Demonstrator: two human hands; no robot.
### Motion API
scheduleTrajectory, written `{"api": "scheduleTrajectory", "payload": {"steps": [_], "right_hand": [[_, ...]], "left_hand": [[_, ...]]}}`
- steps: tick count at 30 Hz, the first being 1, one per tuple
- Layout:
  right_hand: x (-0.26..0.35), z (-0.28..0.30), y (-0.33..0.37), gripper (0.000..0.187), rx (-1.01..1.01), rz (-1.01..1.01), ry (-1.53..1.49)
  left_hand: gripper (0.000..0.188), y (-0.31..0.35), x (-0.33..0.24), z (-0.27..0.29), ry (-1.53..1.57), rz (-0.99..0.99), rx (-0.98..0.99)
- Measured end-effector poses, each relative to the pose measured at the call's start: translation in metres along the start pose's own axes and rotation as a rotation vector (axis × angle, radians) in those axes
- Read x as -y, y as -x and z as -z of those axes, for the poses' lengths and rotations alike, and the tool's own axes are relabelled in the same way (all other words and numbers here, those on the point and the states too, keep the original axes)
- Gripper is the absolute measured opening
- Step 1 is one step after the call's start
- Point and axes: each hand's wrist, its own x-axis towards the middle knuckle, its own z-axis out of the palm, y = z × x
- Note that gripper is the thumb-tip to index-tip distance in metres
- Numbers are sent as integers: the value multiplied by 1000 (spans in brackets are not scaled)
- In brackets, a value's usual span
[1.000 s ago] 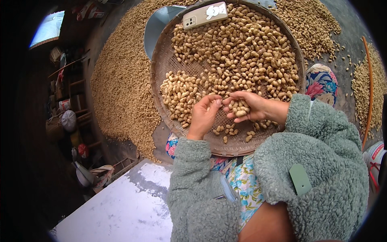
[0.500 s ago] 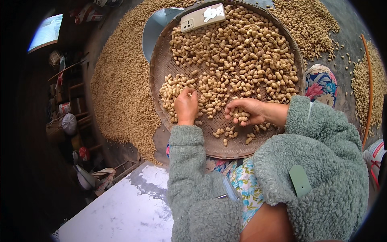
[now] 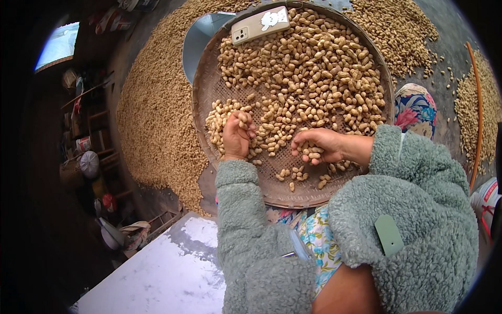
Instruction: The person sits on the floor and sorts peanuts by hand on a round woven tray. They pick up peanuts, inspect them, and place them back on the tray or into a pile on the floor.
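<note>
A round woven bamboo tray (image 3: 282,186) lies before me, with unshelled peanuts (image 3: 319,68) heaped over its far and right parts. At the tray's left, my left hand (image 3: 238,137) is turned with its fingers curled around a peanut (image 3: 243,120), just over a smaller pile of peanuts (image 3: 215,123). My right hand (image 3: 325,144) is closed round a handful of peanuts (image 3: 312,152) and hovers over the tray's near right. Several loose peanuts (image 3: 293,174) lie below it on the weave.
A phone in a beige case (image 3: 260,25) rests on the tray's far rim. Left of the tray spreads a large heap of peanuts (image 3: 157,115), beside a grey metal scoop (image 3: 201,44). More peanuts (image 3: 395,31) cover the floor at the far right, near a curved brown rod (image 3: 478,115). A white board (image 3: 157,267) stands at lower left.
My left hand has rotated from palm down on the small pile to palm inward, lifting a peanut into sight. My right hand has stayed in place with its handful.
</note>
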Motion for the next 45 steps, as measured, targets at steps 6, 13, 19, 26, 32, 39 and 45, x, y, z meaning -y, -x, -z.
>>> {"api": "scheduleTrajectory", "payload": {"steps": [6, 13, 19, 26, 32, 39, 45], "right_hand": [[-2, -2, -2, 19, 22, -7, 13], [-1, -1, 0, 20, -5, 7, 20], [-2, -2, -2, 20, 13, 8, 36], [-1, -4, 1, 21, -17, 8, 48], [-2, 3, -1, 21, 16, 33, 51], [-6, -5, -5, 20, 15, -6, 72], [-5, -1, -3, 22, -4, 24, 79]], "left_hand": [[12, 4, 22, -13, -998, -217, -189], [14, 1, 6, -10, -135, -35, -83], [17, 7, 8, 0, -821, -39, -210], [20, -3, 29, -11, -1043, -26, -167], [22, 27, -8, -29, 89, -27, -107], [14, 46, 49, 11, -1035, -288, -210], [18, 47, 38, -7, -1183, -339, -263]]}}
